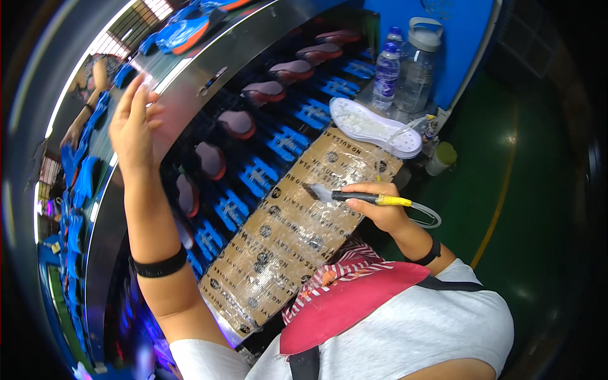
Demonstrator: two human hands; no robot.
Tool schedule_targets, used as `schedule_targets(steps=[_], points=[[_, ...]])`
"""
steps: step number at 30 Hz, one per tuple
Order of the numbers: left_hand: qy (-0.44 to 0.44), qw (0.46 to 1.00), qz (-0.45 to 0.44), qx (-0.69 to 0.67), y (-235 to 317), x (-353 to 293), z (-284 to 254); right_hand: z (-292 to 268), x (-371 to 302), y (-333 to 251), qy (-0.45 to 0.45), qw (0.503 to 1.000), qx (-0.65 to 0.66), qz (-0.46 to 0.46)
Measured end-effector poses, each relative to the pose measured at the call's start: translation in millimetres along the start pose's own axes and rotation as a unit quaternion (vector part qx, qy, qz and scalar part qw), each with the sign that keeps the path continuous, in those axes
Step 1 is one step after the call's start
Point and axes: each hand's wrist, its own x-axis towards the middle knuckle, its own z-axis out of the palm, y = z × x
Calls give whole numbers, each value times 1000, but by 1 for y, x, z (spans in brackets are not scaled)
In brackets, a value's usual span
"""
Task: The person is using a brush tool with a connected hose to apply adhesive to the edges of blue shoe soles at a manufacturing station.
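My right hand [380, 209] grips a glue brush [354, 196] with a black handle, a flat bristle head and a yellow end that runs into a clear tube. The brush head is above a board covered in printed brown tape [272, 253]. My left hand [134, 123] is raised at the metal edge of the upper shelf, fingers apart and nothing seen in them. Past the shelf edge lie blue shoe uppers [183, 35] with orange parts. A white shoe sole [373, 126] with whitish bits inside rests at the board's far right end.
Below the shelf, a row of grey-and-red soles [238, 125] runs beside blue uppers [259, 177]. A purple-labelled bottle [386, 76], a large clear jug [417, 69] and a green-lidded jar [441, 158] stand at the right. Another person's arm [85, 117] reaches in beyond the shelf.
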Motion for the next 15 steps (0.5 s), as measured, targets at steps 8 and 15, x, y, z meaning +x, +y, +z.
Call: schedule_targets(steps=[8, 15], points=[[200, 788, 104, 573, -35, -21, -217, 23, 5, 0, -38, 999, 7, -2], [116, 871, 224, 422, -35, -24, -199, 41, 11, -11, -51, 999, 15, -10]])
